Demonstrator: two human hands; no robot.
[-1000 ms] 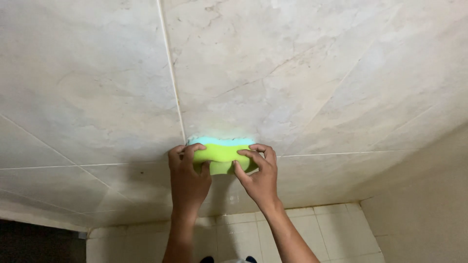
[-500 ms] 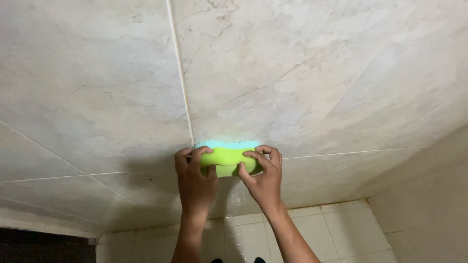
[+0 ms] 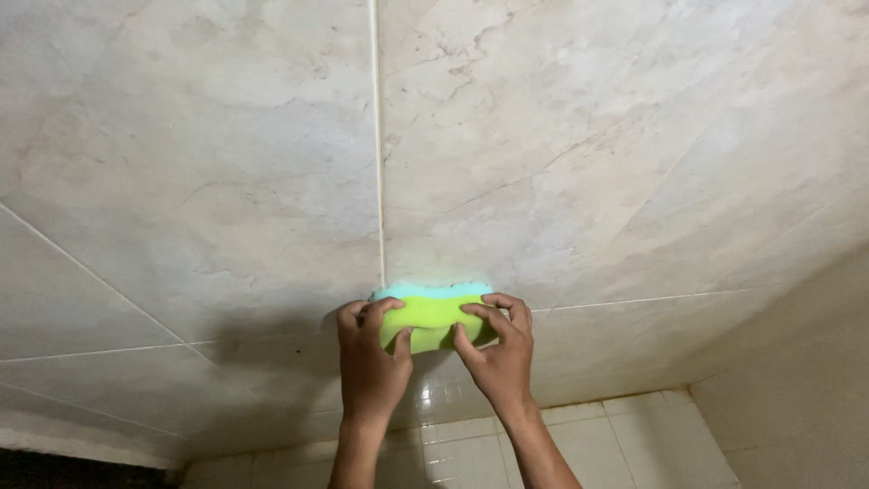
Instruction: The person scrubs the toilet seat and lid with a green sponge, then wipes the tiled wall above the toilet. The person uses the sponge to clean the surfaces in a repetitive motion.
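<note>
One green sponge with pale blue top edge, pressed flat against marbled wall tile just below vertical grout line. Clamped from both ends: left hand fingers curled over left end, right hand fingers over right end. Glossy small tiles below.

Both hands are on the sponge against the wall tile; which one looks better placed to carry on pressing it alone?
Probably the right hand: its fingers spread across the green sponge face. The left hand grips only its left end.
</note>
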